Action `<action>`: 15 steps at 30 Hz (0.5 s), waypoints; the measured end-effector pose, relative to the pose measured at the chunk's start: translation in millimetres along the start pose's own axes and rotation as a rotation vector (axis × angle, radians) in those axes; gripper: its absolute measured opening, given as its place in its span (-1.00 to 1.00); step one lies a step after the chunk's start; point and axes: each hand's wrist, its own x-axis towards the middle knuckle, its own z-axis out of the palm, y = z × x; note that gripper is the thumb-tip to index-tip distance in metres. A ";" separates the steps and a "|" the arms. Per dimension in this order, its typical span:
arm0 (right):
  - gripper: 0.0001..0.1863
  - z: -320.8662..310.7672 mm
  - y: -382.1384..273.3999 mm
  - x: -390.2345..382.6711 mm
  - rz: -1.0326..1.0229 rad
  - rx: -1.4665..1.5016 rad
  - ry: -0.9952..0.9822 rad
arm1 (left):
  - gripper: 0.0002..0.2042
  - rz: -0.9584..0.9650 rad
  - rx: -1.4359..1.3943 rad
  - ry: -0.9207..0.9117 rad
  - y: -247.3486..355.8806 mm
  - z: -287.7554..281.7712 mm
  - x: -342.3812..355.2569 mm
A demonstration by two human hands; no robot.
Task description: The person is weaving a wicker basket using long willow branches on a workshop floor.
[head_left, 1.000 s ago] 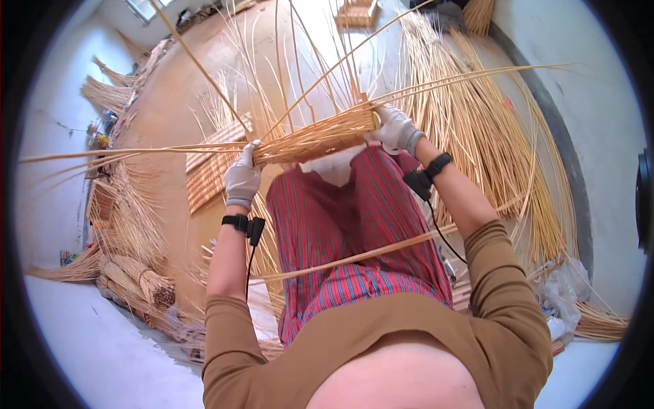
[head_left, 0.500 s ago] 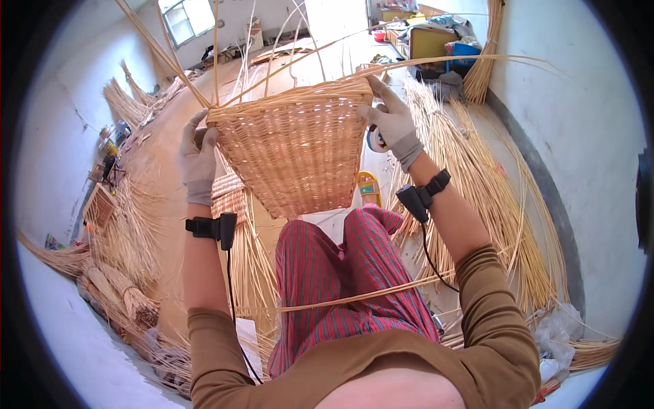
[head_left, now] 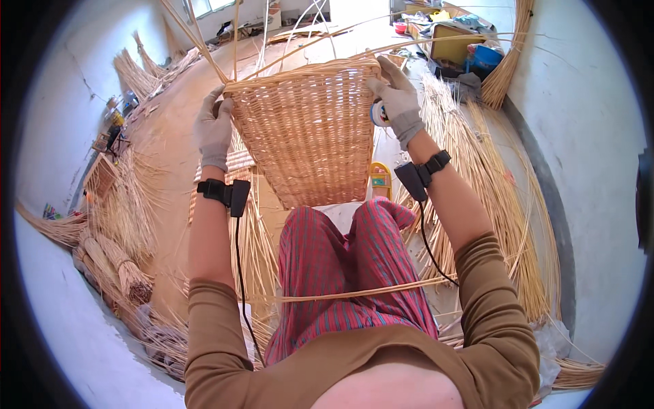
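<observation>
A light-brown woven wicker basket [head_left: 306, 133] is held up in front of me, above my knees, one broad side facing me. My left hand [head_left: 214, 126], in a pale glove, grips its upper left corner. At the upper right corner my right hand [head_left: 396, 99], gloved alike, is closed round the rim. Loose canes [head_left: 197, 41] stick up and out beyond the rim, several from the left corner and a long one toward the right. The far side of the basket and some fingertips are hidden.
Long loose canes [head_left: 470, 204] cover the floor at right, with more bundles [head_left: 126, 262] along the left wall. One cane [head_left: 361, 293] crosses my lap. A yellow slipper [head_left: 381, 178] shows behind the basket. A blue tub [head_left: 485, 58] stands at the back right.
The basket and both hands have shifted slightly up and to the right in view, and the room behind has shifted as well. Both hands keep their hold on the corners.
</observation>
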 end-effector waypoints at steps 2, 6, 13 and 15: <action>-0.29 14.1 10.7 10.0 -0.008 -0.003 0.007 | -0.63 -0.051 0.058 -0.007 -17.0 -0.4 9.4; -0.33 43.5 43.9 31.5 0.077 0.074 -0.023 | -0.62 -0.033 0.086 -0.010 -64.4 -2.6 23.2; -0.38 90.0 105.7 72.7 0.169 -0.255 -0.089 | -0.61 -0.103 0.144 -0.041 -138.4 -8.2 54.5; -0.42 101.6 120.9 84.1 0.169 -0.291 -0.111 | -0.59 -0.143 0.261 -0.050 -152.5 -9.1 58.8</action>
